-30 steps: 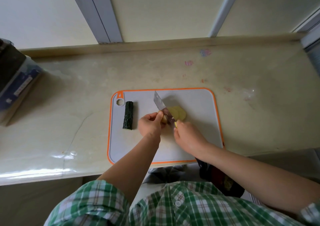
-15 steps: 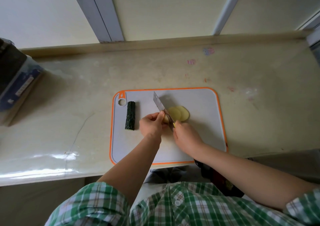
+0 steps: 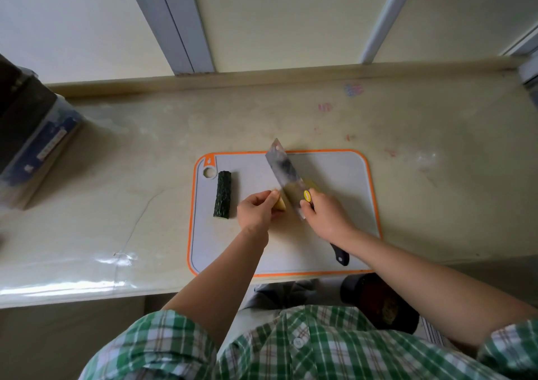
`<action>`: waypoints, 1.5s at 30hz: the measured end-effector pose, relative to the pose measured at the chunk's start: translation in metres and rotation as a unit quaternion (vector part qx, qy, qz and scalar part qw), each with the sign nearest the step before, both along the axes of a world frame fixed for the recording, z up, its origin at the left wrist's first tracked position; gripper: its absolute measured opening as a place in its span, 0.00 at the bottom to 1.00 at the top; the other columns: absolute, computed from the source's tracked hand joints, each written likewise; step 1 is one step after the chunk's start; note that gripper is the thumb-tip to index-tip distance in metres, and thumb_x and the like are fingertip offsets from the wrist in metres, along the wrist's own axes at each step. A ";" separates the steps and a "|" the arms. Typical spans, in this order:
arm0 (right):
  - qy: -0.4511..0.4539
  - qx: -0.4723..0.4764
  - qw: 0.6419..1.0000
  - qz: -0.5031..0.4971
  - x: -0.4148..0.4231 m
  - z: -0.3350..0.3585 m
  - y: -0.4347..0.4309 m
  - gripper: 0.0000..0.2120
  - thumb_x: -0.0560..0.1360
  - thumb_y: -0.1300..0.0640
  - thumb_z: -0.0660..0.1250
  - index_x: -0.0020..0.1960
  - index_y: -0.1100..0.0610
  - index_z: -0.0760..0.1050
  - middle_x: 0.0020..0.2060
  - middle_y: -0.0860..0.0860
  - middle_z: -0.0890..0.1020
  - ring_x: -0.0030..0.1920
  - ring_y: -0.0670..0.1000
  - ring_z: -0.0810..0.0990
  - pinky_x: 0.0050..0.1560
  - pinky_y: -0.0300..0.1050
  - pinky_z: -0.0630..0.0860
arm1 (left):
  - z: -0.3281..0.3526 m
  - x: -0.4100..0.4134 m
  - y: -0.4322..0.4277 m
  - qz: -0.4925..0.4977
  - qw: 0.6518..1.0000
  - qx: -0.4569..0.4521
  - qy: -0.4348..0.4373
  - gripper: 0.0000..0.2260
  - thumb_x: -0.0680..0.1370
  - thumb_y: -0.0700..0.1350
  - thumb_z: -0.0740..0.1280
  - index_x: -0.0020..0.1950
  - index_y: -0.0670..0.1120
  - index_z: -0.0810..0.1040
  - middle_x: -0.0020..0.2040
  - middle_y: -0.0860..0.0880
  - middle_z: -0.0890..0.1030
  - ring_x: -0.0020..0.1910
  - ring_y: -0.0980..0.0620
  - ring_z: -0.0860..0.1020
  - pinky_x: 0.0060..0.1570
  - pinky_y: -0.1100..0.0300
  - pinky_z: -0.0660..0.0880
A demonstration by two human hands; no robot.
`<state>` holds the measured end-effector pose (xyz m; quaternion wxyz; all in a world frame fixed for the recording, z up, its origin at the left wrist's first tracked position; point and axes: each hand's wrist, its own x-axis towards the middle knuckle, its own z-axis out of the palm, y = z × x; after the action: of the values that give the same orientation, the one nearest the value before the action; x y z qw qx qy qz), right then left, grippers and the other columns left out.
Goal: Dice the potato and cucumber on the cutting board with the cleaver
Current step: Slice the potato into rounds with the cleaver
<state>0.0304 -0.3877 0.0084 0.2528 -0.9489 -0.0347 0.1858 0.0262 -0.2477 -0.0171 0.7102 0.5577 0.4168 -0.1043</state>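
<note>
Potato (image 3: 281, 204) sits pinched in the left hand (image 3: 256, 212), just left of the cleaver (image 3: 286, 178) gripped by the right hand (image 3: 327, 218). Cucumber (image 3: 223, 194) lies apart, left on the cutting board (image 3: 343, 175).

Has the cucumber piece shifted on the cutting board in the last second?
No. The cucumber piece lies in the same spot, just right of the hanging hole at the far left corner of the cutting board.
</note>
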 end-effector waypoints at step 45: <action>-0.095 0.020 0.989 0.110 -0.003 0.009 -0.016 0.23 0.80 0.51 0.55 0.74 0.41 0.60 0.59 0.52 0.70 0.59 0.55 0.71 0.55 0.51 0.73 | 0.024 0.002 -0.007 -0.208 0.970 0.073 -0.102 0.19 0.83 0.43 0.51 0.39 0.36 0.74 0.30 0.38 0.76 0.24 0.45 0.72 0.25 0.59 0.66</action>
<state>0.0271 -0.4041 0.0171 0.2453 -0.9473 -0.1668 0.1211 0.0287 -0.2550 0.0073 0.6692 0.6898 0.2241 -0.1617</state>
